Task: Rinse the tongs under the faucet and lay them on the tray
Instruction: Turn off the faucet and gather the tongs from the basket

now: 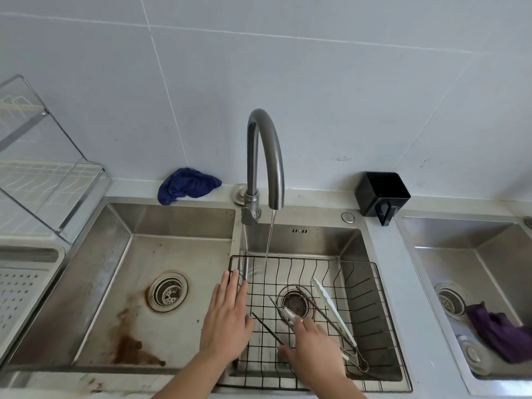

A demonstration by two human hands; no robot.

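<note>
Right hand (312,345): nearest me, reaching down into the wire basket, over the hinge end of the tongs.
Left hand (227,312): flat, palm down, above the divider between the two basins, holding nothing.
Sink (178,226): twin steel basins; the left one is stained brown round its drain.
Wire basket (374,298): black, sitting in the right basin.
Tray (28,283): perforated, at the far left on the table, well apart from the basket.
Faucet (264,145): running, with a thin stream falling into the basket's far left corner.
Tongs (267,328): lying on the basket floor with arms splayed toward the stream but not under it.
Other tongs (334,311): a white-armed pair just to the right, untouched.
Progress: early, I judge; water is on, but the tongs are not yet under it, and the carry to the tray remains.
Fingers (299,320): on the right hand, thumb and forefinger bear on opposite arms of the tongs, which looks like a pinch. The left hand's are straight and close together.
</note>
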